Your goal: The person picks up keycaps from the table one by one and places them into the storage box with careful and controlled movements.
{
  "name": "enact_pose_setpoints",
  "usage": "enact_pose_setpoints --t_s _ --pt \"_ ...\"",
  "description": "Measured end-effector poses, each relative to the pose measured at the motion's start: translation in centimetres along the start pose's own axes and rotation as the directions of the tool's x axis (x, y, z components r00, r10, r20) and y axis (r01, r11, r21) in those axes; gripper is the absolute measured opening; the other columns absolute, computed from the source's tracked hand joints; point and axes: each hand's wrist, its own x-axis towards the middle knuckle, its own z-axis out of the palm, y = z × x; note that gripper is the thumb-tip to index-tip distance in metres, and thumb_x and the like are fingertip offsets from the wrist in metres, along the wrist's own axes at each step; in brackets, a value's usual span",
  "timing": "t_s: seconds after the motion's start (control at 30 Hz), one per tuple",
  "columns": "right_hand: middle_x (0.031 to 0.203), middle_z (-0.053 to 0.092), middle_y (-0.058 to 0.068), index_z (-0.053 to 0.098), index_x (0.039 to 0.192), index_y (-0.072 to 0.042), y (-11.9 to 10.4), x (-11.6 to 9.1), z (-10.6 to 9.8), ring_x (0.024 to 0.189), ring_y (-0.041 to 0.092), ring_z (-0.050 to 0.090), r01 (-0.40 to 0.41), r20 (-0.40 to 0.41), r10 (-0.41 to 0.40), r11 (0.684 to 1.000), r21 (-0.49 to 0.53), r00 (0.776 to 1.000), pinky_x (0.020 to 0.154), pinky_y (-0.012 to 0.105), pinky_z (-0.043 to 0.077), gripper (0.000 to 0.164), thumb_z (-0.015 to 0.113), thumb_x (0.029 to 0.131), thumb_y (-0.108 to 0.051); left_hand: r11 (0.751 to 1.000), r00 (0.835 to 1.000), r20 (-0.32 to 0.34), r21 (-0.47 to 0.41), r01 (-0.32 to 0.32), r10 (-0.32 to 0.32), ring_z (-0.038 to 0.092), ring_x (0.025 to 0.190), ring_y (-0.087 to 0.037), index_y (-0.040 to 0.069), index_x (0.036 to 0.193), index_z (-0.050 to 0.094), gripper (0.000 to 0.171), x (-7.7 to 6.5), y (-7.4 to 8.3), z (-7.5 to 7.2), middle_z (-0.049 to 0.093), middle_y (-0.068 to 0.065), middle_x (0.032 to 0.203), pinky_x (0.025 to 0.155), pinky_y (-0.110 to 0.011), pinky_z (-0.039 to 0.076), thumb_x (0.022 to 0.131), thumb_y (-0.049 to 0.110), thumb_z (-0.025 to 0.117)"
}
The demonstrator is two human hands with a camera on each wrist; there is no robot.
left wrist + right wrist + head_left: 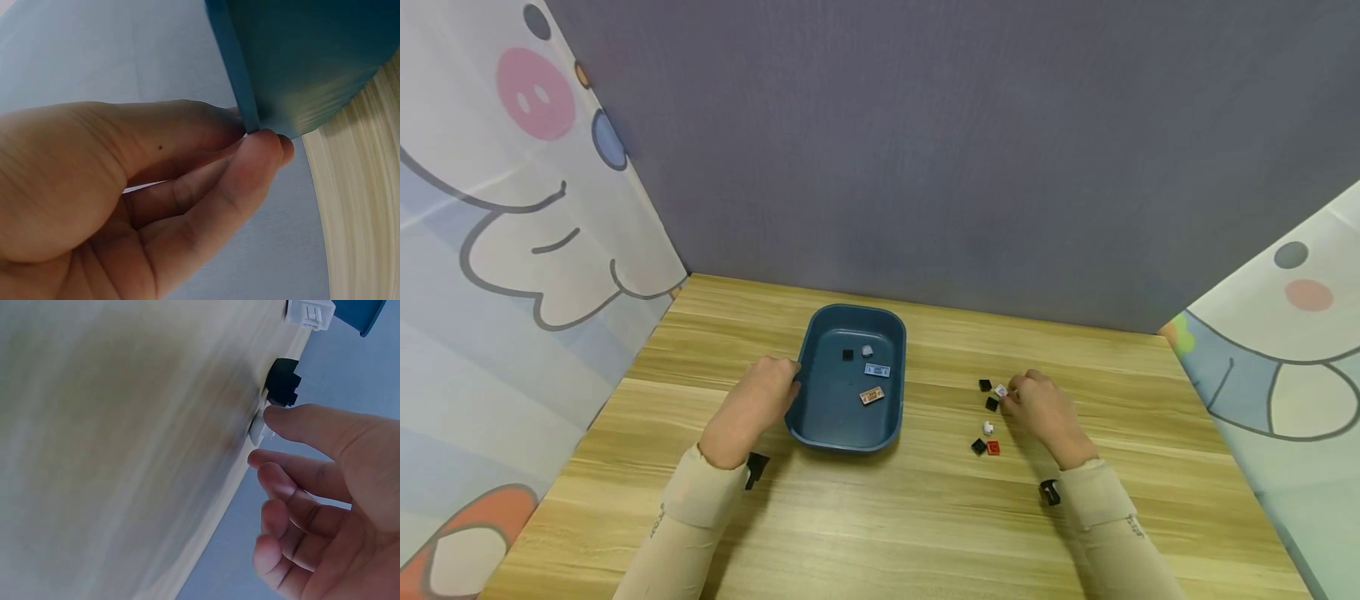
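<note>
My left hand (763, 398) pinches the left rim of a dark blue tray (846, 446), thumb and fingertips meeting at its edge (240, 75). Inside the tray lie a black piece (847, 355), a white piece (867, 351), a light blue printed tile (877, 370) and an orange-tan printed tile (872, 396). To the right, my right hand (1043, 408) reaches down to the table, thumb and index fingertip at a small white toy brick (256, 429). That brick sits low on the wood, partly hidden by the thumb. Close beside it is a black brick (283, 382).
Near the right hand lie more small pieces: two black ones (985, 385), a white one (988, 428), another black one (979, 447) and a red one (993, 447). A grey wall panel (925, 167) rises behind the wooden table (880, 525). Cartoon-printed cloths (490, 333) hang at both sides.
</note>
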Motion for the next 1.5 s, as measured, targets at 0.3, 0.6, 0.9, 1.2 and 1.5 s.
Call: enact_pose_setpoints --t_s 0.3,0.6,0.9,1.2,1.5 --pt "0.088 0.061 0.011 0.072 0.095 0.001 0.0 0.2 0.2 0.071 0.023 0.061 -0.007 0.011 0.007 1.0 -0.006 1.0 0.062 0.041 0.055 0.017 0.074 0.091 -0.015 1.0 1.0 0.007 -0.002 -0.001 0.001 0.06 0.064 -0.021 -0.002 0.085 0.068 0.005 0.0 0.0 0.0 0.061 -0.009 0.069 0.056 -0.034 0.049 0.09 -0.003 0.069" --pt "0.089 0.061 0.012 0.072 0.097 0.002 -0.2 0.2 0.0 0.072 0.023 0.06 -0.006 0.007 0.006 1.0 0.013 1.0 0.061 0.04 0.055 0.017 0.072 0.091 -0.013 1.0 1.0 0.005 0.012 0.001 -0.001 0.061 0.064 -0.022 -0.002 0.086 0.068 0.005 0.1 0.0 0.0 0.061 -0.01 0.07 0.056 -0.034 0.049 0.09 -0.002 0.069" --pt "0.088 0.06 0.011 0.072 0.1 0.003 -1.8 0.6 -0.8 0.071 0.021 0.06 0.067 -0.083 -0.068 0.998 -0.018 0.994 0.06 0.037 0.054 0.019 0.073 0.093 -0.014 1.0 1.0 -0.001 0.01 0.001 0.0 0.063 0.067 -0.024 -0.004 0.087 0.068 0.004 0.0 -0.1 0.0 0.063 -0.011 0.072 0.057 -0.035 0.05 0.09 -0.002 0.07" --pt "0.09 0.061 0.01 0.072 0.105 0.002 -5.9 1.9 -2.1 0.075 0.022 0.06 0.116 -0.115 -0.116 0.993 -0.007 0.987 0.061 0.035 0.052 0.021 0.074 0.092 -0.015 1.0 1.0 -0.007 0.007 -0.005 0.005 0.061 0.065 -0.022 0.0 0.081 0.067 0.009 0.1 0.1 0.1 0.061 -0.008 0.068 0.057 -0.034 0.049 0.089 -0.002 0.07" --pt "0.09 0.06 0.008 0.073 0.105 -0.002 -9.8 3.9 -2.6 0.077 0.021 0.059 0.18 -0.14 -0.178 0.984 0.003 0.974 0.062 0.034 0.052 0.021 0.074 0.093 -0.018 1.0 1.0 -0.015 0.014 -0.009 0.01 0.062 0.065 -0.023 0.0 0.081 0.067 0.009 -0.1 0.0 0.0 0.061 -0.009 0.068 0.057 -0.034 0.049 0.089 -0.003 0.07"
